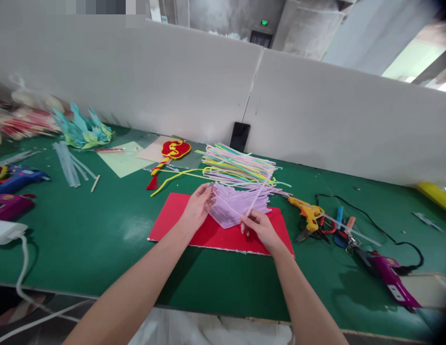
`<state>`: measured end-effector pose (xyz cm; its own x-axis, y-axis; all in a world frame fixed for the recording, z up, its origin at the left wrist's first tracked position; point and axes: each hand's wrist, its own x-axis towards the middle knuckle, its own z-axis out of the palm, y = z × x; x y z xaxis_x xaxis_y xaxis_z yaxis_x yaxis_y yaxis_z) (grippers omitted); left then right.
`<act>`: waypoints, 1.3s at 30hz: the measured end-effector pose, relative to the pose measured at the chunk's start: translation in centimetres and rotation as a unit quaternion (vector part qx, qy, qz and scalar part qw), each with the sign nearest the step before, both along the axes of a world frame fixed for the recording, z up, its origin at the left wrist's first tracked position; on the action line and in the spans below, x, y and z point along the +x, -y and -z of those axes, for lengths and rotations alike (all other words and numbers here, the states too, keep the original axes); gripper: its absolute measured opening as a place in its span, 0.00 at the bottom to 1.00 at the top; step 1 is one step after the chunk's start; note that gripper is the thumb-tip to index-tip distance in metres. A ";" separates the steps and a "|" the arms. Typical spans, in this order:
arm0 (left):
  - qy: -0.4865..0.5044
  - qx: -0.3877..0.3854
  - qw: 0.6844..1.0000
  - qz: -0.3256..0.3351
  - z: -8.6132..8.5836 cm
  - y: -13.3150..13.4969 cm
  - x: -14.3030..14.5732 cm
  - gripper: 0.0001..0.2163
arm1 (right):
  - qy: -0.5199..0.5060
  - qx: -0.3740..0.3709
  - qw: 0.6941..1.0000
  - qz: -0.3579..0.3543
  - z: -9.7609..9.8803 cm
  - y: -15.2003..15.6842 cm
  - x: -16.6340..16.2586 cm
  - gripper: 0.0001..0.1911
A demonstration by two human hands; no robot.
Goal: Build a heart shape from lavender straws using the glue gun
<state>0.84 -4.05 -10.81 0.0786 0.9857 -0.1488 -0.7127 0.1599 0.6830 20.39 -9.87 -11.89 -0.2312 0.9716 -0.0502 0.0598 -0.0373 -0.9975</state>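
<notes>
A heap of lilac pipe cleaners [226, 211], many bent into nested V shapes, lies on a red board [172, 225]. My left hand [199, 206] is closed at the left side of the heap, its thumb and fingers pinching the end of a lilac pipe cleaner. With thumb and forefinger, my right hand [257, 227] grips the same thin stem near its bend; one arm of it [260, 191] rises up and to the right. Just behind lies a pile of straight pipe cleaners [237, 163] in pink, yellow, green and lilac.
To the right are a yellow glue gun [307, 213], pliers [303, 235] and a purple glue gun [391, 280] with its cord. A red-and-yellow tasselled ornament [176, 149], glue sticks [70, 165] and a teal folded-paper piece [84, 129] lie left. A phone [240, 136] leans on the partition.
</notes>
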 end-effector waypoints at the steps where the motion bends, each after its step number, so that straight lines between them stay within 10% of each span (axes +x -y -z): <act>1: -0.001 -0.002 1.000 0.000 0.0 0.0 0.0 0.12 | 0.000 -0.001 1.000 -0.001 0.0 0.0 0.0 0.16; 26: -0.189 0.066 0.973 0.117 -0.1 1.4 1.1 0.19 | -0.021 0.028 0.995 0.091 0.4 -0.3 0.0 0.17; 39: -0.220 0.089 0.970 0.058 0.3 0.2 0.1 0.18 | -0.041 0.038 0.980 0.192 0.6 -0.5 0.0 0.18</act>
<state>0.97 -4.27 -11.12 0.1581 0.9872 -0.0209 -0.3304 0.0728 0.9410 20.35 -9.35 -12.52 0.1510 0.9881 0.0282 -0.0243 0.0323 -0.9992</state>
